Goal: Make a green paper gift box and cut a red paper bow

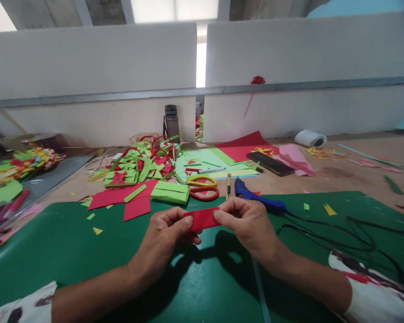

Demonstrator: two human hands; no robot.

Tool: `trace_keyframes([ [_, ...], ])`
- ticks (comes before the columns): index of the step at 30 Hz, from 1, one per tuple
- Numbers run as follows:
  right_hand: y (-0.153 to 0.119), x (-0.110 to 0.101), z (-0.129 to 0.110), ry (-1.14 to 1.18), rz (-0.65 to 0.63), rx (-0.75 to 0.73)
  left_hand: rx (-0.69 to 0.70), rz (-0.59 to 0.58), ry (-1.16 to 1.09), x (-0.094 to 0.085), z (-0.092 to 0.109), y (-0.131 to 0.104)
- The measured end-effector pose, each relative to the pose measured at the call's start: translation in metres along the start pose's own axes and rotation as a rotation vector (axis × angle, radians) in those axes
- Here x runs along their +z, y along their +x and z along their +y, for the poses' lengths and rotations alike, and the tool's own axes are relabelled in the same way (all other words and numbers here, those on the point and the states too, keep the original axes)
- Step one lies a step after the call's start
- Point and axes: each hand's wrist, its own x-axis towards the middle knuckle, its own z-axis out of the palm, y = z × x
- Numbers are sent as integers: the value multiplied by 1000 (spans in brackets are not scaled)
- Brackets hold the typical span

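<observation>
A small red paper strip (203, 219) is held above the green mat (121, 260), stretched between my two hands. My left hand (170, 231) pinches its left end between thumb and fingers. The right end is gripped the same way by my right hand (245, 222). Just beyond the strip lie scissors (204, 194) with yellow and red handles, a yellow cutter knife (228, 185) and a blue glue gun (259, 197). A folded green paper piece (170, 192) rests on the mat's far edge, near red paper pieces (137, 208).
Green and red paper bows (144, 161) are heaped at the back left, before a grey bottle (171, 122). A phone (270, 163) lies by red paper sheets (244, 146). The glue gun's black cable (333, 237) loops across the right side.
</observation>
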Motion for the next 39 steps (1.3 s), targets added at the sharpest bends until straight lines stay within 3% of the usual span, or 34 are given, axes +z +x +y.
trace_keyframes([
  [7,3,3,7,41,-136,-81,22,24,121,0,1,6],
  [12,3,2,10,-37,-158,-153,-35,-51,161,0,2,11],
  [25,0,5,16,-136,-209,-194,97,-109,466,-1,3,19],
  [29,3,4,14,-110,-296,-103,247,-106,602,-4,2,19],
  [33,5,3,13,-272,-468,-54,527,-124,836,-7,-3,17],
  [36,4,2,14,-366,-509,-164,768,-169,972,-9,-10,17],
  [39,4,1,14,-446,-534,-282,881,-166,1008,-9,-15,18],
])
